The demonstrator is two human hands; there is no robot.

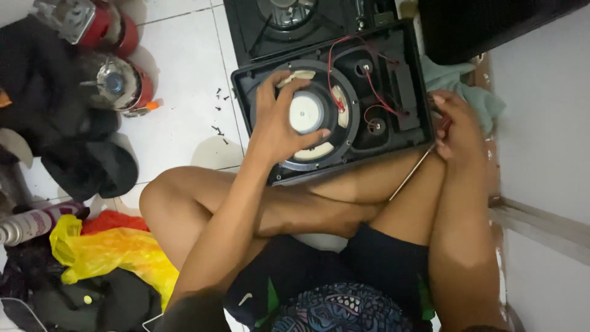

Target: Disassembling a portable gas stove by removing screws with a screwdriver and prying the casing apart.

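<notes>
Black speaker panel propped on crossed legs; left hand spread over speaker magnet; right hand pinching screwdriver, shaft slanting down-left, just right of panel.

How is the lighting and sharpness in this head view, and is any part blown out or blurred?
Head view: soft indoor light, slightly hazy; the white floor tiles and the wall at right look washed out. The left hand on the speaker is fairly sharp; the right hand gripping the screwdriver is slightly blurred.
</notes>
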